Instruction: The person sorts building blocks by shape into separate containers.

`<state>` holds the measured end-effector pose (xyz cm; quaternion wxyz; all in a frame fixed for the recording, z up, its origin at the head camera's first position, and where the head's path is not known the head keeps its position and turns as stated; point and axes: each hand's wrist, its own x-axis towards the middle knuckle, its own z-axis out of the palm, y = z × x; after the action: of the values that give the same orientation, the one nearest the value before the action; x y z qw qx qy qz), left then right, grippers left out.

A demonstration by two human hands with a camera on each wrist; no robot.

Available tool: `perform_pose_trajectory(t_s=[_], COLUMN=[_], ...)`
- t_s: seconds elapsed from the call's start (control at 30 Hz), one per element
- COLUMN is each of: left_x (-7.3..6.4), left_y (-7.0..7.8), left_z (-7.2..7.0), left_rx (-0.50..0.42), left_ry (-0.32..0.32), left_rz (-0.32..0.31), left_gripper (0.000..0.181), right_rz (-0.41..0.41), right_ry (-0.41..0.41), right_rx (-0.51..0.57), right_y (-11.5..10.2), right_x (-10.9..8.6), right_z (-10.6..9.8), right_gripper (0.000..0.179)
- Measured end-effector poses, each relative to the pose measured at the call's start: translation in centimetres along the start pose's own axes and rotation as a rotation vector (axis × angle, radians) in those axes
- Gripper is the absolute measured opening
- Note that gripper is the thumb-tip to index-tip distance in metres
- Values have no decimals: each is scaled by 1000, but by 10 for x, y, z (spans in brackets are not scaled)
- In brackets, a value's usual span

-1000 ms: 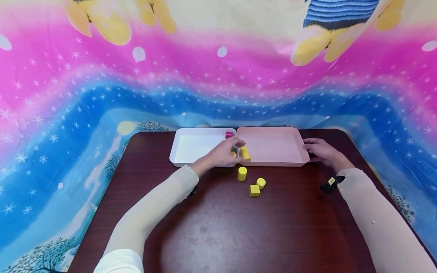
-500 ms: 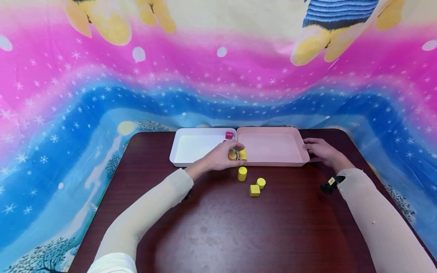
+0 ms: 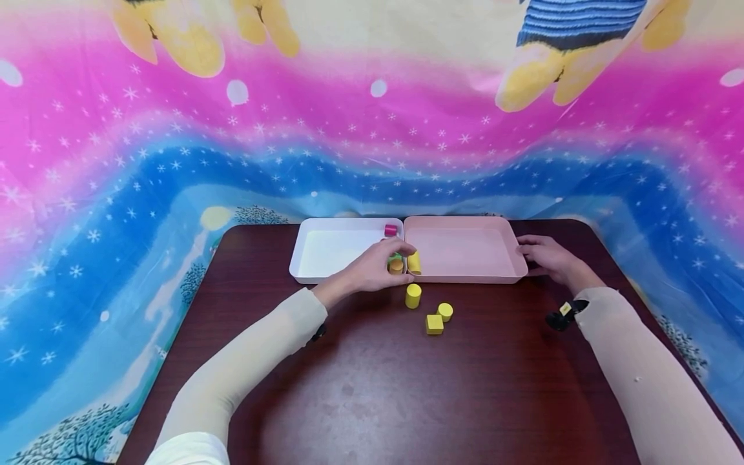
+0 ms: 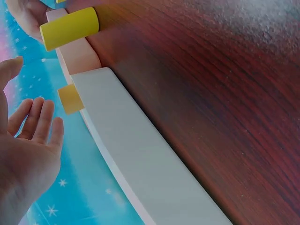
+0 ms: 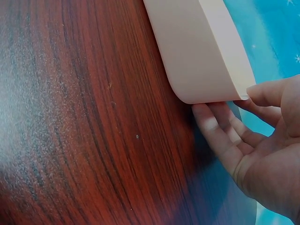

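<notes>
My left hand (image 3: 376, 266) arches over the meeting point of a white tray (image 3: 325, 248) and a pink tray (image 3: 465, 248). Its fingers look relaxed and apart in the left wrist view, with nothing between them. Just beyond the fingertips, a yellow block (image 3: 414, 263) sits in the near left corner of the pink tray, partly hidden. An orange block (image 3: 396, 267) shows inside the white tray beside that hand. My right hand (image 3: 549, 259) touches the pink tray's right end, fingertips against its rim and lower edge in the right wrist view.
A yellow cylinder (image 3: 413, 296) stands on the dark table (image 3: 372, 400) in front of the trays. Nearer lie a short yellow cylinder (image 3: 444, 312) and a yellow cube (image 3: 434, 325). A magenta block (image 3: 391, 230) is in the white tray. A printed cloth (image 3: 372, 148) hangs behind.
The yellow block has shifted slightly left in the pink tray's corner. My left hand has drawn slightly left and back, uncovering more of the orange block. The right hand has stayed put.
</notes>
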<state>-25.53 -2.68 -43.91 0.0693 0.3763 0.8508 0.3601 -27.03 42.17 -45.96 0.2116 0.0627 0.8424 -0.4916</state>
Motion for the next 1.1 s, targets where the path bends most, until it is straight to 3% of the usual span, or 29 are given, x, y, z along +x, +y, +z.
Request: perform_pose_trajectory(t_s=[0.37, 0.73, 1.1], left_x=[-9, -17, -24], left_y=[17, 21, 22], left_z=[3, 13, 20], left_rx=[-16, -100, -28], left_ry=[-28, -63, -80], left_rz=[29, 94, 64], left_gripper=[63, 59, 60], right_rz=[-3, -7, 0], right_ry=[-3, 6, 1], right_rx=[4, 1, 4], right_y=[3, 6, 3], right_x=[2, 4, 3], right_z=[-1, -1, 0], right_gripper=[64, 62, 63])
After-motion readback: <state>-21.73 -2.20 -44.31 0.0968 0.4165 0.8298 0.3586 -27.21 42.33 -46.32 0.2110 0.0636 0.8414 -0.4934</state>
